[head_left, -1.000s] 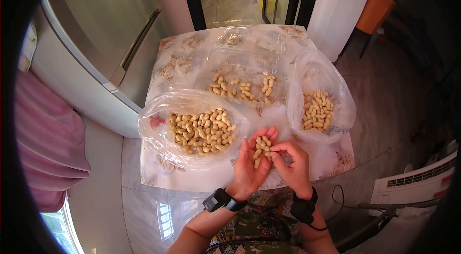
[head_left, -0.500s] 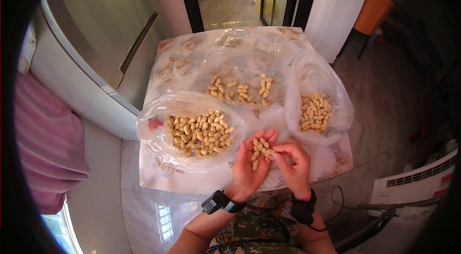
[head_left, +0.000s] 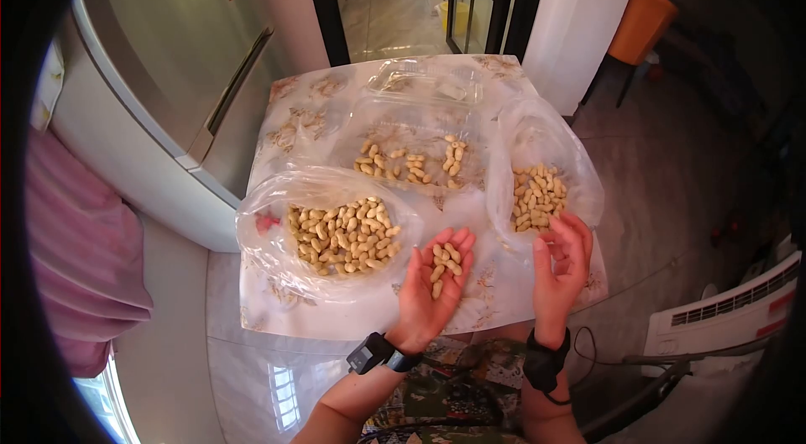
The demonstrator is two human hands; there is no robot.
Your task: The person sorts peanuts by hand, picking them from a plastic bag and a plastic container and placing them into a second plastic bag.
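My left hand [head_left: 432,289] is cupped palm up over the table's front edge, holding several unshelled peanuts [head_left: 446,263] in the palm. To its right, my right hand [head_left: 561,272] is raised at the near edge of the right plastic bag [head_left: 588,188], its fingers curved and a little apart from the thumb. I see no peanut between them. Peanuts [head_left: 537,192] lie inside that bag. On the left, a larger open plastic bag [head_left: 256,230] holds a big heap of peanuts [head_left: 344,234]. Behind it, a clear plastic tray [head_left: 411,121] contains small groups of peanuts [head_left: 411,165].
A flowered cloth covers the table [head_left: 311,322]. The refrigerator [head_left: 176,49] stands close on the left, beside a pink curtain [head_left: 84,251]. An orange chair [head_left: 642,24] is at the far right, and a white appliance [head_left: 726,305] is low at the right.
My right hand has left the peanuts in my left palm and moved right to the right bag. Fewer peanuts show in the left palm. The view has shifted slightly.
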